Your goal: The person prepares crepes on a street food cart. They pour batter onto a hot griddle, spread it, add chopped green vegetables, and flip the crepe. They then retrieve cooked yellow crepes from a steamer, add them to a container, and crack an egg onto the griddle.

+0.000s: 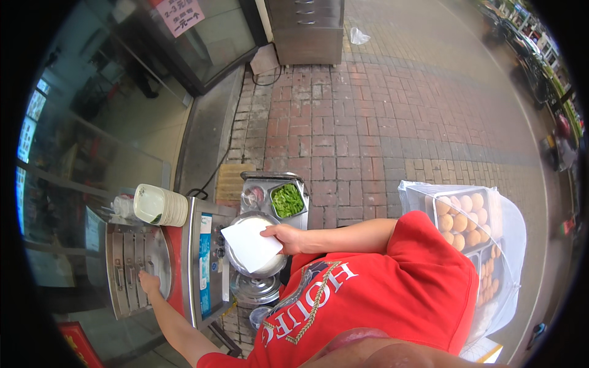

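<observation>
My right hand (284, 238) holds a thin white square sheet or scraper (252, 244) by one corner, over a round steel pot (276, 267). White contents show at the pot's rim; the sheet hides most of them. Far to the left, my left hand (150, 281) has its fingers at a handle (141, 267) on the steel drawer unit (158, 257), which has several narrow drawer fronts side by side. A stack of white dishes (161, 205) stands beside the unit. Behind the pot, a square steel pan (288, 201) holds chopped greens (286, 198).
A glass lid (255, 287) sits near the pot. On my right, plastic film (508, 230) covers steel trays of eggs (460, 221). A steel cabinet (310, 34) stands on the brick pavement (331, 138). Glass doors (138, 115) line the left, and a black cable (230, 138) crosses the ground.
</observation>
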Motion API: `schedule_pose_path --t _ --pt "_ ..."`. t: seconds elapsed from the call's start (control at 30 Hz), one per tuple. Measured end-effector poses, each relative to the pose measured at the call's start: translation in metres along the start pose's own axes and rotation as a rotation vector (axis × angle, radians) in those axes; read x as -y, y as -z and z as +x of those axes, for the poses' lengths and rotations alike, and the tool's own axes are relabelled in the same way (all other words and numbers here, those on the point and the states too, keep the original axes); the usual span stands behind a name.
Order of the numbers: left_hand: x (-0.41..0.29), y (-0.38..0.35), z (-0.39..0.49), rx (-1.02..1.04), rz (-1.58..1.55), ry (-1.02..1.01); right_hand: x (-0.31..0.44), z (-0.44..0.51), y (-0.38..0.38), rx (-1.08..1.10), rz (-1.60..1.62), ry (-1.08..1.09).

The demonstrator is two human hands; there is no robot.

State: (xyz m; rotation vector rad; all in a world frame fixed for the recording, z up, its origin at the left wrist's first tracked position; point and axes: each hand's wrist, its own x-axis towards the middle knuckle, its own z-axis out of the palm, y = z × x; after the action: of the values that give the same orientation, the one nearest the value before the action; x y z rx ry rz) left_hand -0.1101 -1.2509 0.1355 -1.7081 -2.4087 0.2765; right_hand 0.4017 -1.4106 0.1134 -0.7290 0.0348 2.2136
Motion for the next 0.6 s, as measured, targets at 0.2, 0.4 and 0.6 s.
schedule_pose_path --t 0.2,0.4,0.6 --pt "-0.001 0.000 0.000 -0.008 -0.005 0.002 -0.002 0.010 0.005 0.003 -0.004 0.007" --pt "-0.015 0.002 0.003 0.023 -0.013 -0.001 0.009 0.009 0.001 -0.132 0.023 0.005" --pt "0.037 -0.045 0.008 0.060 0.101 -0.070 -0.008 0.048 0.020 -0.209 -0.055 -0.009"
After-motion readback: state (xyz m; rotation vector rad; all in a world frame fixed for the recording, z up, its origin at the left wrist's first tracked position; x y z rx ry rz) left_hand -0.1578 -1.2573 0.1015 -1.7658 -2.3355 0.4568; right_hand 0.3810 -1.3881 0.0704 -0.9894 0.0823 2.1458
